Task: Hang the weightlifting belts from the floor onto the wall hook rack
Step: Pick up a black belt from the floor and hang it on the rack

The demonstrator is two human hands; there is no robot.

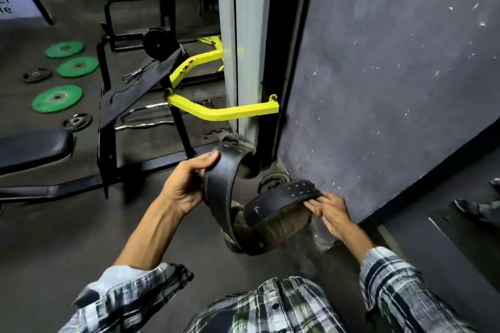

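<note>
Left hand (186, 186) grips the stitched black leather belt (220, 192), running away-and-down; right hand (328, 213) pinches its curved, hole-punched end (295, 192) near the grey wall (392, 76).

Dark gym floor (67, 238), scuffed and dusty. Three green weight plates (57, 98) lying flat over on the left, couple of small black plates (78, 121) near them. Chrome curl bar (143, 125) on the ground under the yellow-and-black rack (221, 112), bench (32, 150) standing close by.
</note>
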